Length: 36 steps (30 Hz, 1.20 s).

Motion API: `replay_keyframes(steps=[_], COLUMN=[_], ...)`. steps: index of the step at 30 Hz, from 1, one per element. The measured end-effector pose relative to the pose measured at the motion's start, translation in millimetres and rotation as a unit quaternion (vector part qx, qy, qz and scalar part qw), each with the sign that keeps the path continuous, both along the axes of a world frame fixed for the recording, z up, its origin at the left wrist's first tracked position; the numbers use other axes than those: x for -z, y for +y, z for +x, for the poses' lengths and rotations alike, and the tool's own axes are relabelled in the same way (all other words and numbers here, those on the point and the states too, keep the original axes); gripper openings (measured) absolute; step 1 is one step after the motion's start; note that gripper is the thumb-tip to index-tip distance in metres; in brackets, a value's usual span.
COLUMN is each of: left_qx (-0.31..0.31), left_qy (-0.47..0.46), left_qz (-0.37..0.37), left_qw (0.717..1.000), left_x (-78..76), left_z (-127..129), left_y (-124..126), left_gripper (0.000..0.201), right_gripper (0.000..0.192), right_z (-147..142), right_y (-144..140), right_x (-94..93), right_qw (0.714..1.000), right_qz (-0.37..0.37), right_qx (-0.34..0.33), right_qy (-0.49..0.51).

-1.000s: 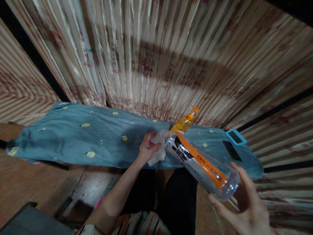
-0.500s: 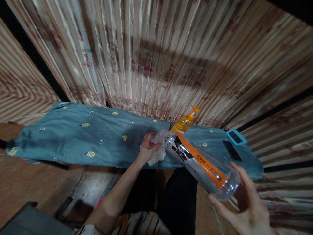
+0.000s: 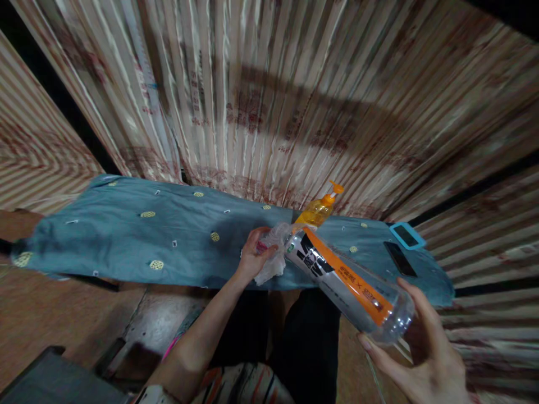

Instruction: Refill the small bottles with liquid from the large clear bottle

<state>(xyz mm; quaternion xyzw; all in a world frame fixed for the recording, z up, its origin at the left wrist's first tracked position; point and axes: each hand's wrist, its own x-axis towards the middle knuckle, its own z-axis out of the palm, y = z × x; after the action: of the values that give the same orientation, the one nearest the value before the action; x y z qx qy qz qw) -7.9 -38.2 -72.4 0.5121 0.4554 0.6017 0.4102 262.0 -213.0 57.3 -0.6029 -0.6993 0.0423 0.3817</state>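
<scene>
A clear plastic bottle [image 3: 347,283] with a silver, black and orange label tilts across the front of the table, its base toward me on the right. My right hand [image 3: 429,348] grips that base between thumb and fingers. At the other end, my left hand [image 3: 256,255] is closed on crumpled translucent plastic [image 3: 273,264], which bunches against the bottle's neck and hides it. Something pinkish shows under the left fingers, too small to make out. Just behind the bottle stands an orange pump bottle [image 3: 318,212] of yellow liquid, its lower part partly covered.
A teal cloth with pineapple prints covers the long narrow table [image 3: 118,235]. A black phone [image 3: 399,259] and a blue-framed device [image 3: 406,235] lie at its right end. Pleated curtains [image 3: 252,101] hang close behind. A dark grey seat [image 3: 59,376] is at lower left.
</scene>
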Motion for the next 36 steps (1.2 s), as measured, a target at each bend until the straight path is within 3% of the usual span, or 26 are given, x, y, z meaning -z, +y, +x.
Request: replay_keyframes(steps=[10,36], left_qx=[-0.002,0.000], left_qy=[-0.002,0.010], left_qz=[0.005,0.011], left_qw=[1.000,1.000], left_x=[2.7,0.8], left_z=[-0.2,-0.3], left_y=[1.0,0.6], left_gripper=[0.043,0.042], right_gripper=[0.095,0.094], right_z=[0.7,-4.1], right_y=[1.4,1.3], right_x=[-4.0,-7.4], right_qw=[0.999,1.000], right_qz=[0.021,0.004], right_qx=[-0.012,0.009], right_qy=[-0.034,-0.011])
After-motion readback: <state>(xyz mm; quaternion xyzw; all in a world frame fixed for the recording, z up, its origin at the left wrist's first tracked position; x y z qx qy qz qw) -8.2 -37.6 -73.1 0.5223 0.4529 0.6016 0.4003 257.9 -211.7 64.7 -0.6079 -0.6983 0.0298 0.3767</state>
